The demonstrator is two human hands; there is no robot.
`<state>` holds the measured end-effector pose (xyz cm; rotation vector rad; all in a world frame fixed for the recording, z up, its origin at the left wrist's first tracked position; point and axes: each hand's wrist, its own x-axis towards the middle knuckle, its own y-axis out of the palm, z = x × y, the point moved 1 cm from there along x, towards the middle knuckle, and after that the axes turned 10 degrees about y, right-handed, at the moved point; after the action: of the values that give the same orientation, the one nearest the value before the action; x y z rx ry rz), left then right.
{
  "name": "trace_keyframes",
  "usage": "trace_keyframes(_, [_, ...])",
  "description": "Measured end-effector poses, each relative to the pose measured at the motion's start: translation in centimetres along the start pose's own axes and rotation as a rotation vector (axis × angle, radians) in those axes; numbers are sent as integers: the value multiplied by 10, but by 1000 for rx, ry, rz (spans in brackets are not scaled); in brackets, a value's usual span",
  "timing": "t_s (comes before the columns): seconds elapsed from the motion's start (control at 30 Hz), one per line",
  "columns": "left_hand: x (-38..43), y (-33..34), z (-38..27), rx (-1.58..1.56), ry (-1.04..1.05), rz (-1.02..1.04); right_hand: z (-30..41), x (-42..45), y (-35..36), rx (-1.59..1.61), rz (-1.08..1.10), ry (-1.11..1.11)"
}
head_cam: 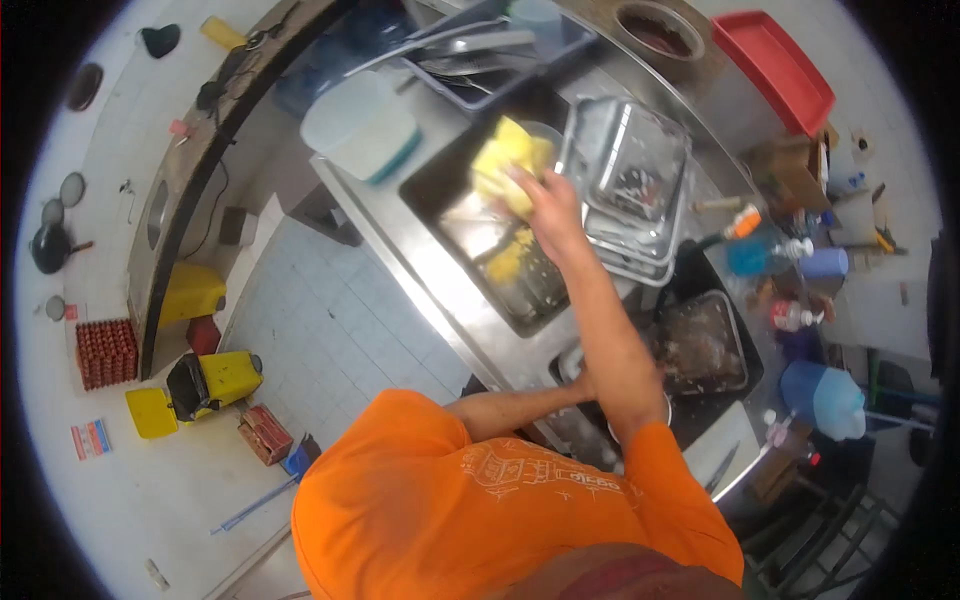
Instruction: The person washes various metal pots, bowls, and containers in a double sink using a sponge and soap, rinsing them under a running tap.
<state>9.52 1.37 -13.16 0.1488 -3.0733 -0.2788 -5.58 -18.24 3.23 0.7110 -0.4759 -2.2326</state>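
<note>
My right hand [553, 217] is shut on a yellow cloth [511, 161], holding it above the left sink basin [517, 319]. Yellow bits lie in the wet bottom of that basin, under the hand. Just right of the cloth, clear rectangular dishes [645, 169] are stacked on the steel counter. My left hand [586, 384] reaches across beneath my right forearm at the right sink basin [752, 367]. The forearm hides its fingers, so its grip cannot be seen. Near it, a rectangular dish [705, 345] with murky contents sits in that basin.
A grey-blue crate [480, 105] holds utensils beyond the left basin. Beside it stands a pale plastic container [360, 124]. Soap bottles [750, 256] and a blue jug [823, 399] line the right side. A knife [721, 469] lies on a white board [739, 442].
</note>
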Motion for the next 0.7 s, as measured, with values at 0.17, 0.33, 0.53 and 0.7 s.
trace_keyframes(0.17, [-8, -31, -20, -33, 26, 28, 18, 89, 155, 133, 261, 159])
trace_keyframes(0.33, [-4, -73, -4, 16, 1, 23, -8, 114, 186, -240, 81, 214])
trace_keyframes(0.53, [1, -104, 51, 137, -77, 41, -79, -29, 22, -828, -416, -549])
trace_keyframes(0.7, [8, -66, 68, 90, -230, 242, -148, -205, -144, -1066, -1379, -214])
